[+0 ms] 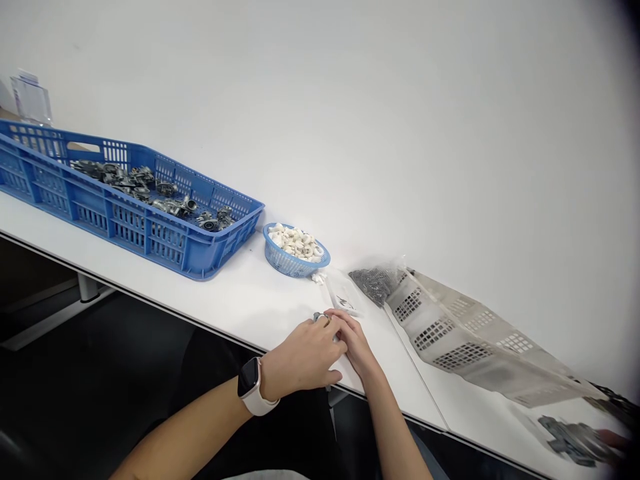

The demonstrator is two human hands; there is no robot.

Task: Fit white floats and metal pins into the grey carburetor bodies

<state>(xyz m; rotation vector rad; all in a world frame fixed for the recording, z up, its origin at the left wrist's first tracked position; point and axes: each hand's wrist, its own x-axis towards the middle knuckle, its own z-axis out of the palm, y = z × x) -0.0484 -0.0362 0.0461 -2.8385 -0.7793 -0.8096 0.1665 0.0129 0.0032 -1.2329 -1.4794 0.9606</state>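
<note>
My left hand (306, 352), with a watch on its wrist, is closed over a small grey metal part (319, 316) above the white table's front edge. My right hand (356, 341) meets it from the right, fingers bent against the same part. Most of the part is hidden behind my fingers. Just beyond my hands lies a shallow clear tray (356, 308) with a few thin dark pieces (344, 302) in it. A round blue basket (286, 265) of white plastic pieces (296, 243) stands behind, to the left.
A large blue crate (193, 257) of grey metal parts (173, 205) occupies the left. To the right are a bag of small dark pieces (373, 283) and a pale perforated crate (463, 327). Metal parts (573, 440) and another person's blurred finger (614, 439) show at the lower right.
</note>
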